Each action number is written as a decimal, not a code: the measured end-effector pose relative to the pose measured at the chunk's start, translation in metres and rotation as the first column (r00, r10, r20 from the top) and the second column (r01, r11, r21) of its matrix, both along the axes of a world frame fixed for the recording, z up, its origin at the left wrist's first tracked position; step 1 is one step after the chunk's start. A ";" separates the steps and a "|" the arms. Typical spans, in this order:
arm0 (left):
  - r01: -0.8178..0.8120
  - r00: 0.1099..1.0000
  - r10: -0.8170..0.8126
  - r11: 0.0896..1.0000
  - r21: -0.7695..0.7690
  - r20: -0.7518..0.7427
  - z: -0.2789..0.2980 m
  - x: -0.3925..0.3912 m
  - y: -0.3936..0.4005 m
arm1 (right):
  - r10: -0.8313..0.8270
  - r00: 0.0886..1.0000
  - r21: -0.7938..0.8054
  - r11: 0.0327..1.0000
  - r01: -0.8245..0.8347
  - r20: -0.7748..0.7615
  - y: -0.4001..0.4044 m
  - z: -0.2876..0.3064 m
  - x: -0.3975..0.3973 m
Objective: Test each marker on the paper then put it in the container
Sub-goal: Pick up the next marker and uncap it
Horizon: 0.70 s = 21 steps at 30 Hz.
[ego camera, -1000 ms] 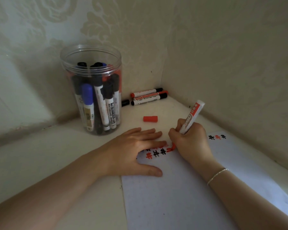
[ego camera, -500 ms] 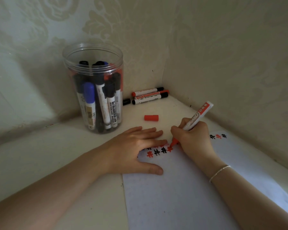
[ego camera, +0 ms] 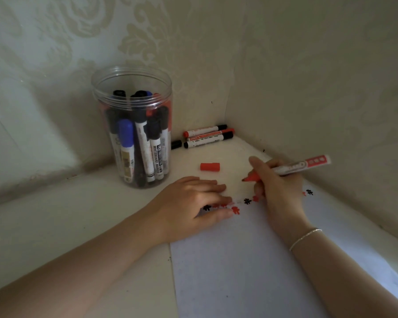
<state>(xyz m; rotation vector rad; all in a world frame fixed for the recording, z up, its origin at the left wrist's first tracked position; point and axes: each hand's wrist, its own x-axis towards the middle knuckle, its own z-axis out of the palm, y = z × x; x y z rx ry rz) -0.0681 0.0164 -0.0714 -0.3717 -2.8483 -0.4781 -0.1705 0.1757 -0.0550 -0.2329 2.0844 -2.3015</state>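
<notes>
**Uncapped red marker hanging over the sheet**

Head view: the right hand is pinching the red whiteboard marker, its bare tip hovering just off the paper; a slip could be smearing the row of test marks, and the loose red cap could be rolling away. The left hand is lying on the paper's corner, fingers slightly bent, holding nothing. One clear plastic jar is holding several markers; three capped markers, plus a black end of something just beside the jar, are waiting by the wall.
</notes>
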 end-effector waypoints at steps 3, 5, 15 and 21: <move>-0.061 0.992 0.072 0.993 0.104 -0.107 -0.001 -0.004 0.006 | -0.027 1.000 -0.131 0.991 0.028 0.007 -0.002 0.002 -0.006; -0.189 0.960 0.231 0.952 0.243 -0.159 -0.003 -0.008 0.008 | 0.020 0.998 -0.251 0.968 -0.002 0.067 -0.002 0.002 -0.008; -0.466 0.883 0.469 0.882 0.070 -0.028 -0.002 -0.035 0.009 | 0.006 0.996 -0.183 0.983 0.010 0.086 -0.002 0.000 -0.007; -0.386 0.902 0.429 0.854 0.349 -0.052 -0.003 -0.047 0.008 | -0.048 0.993 -0.265 0.961 0.075 0.107 -0.001 -0.004 -0.013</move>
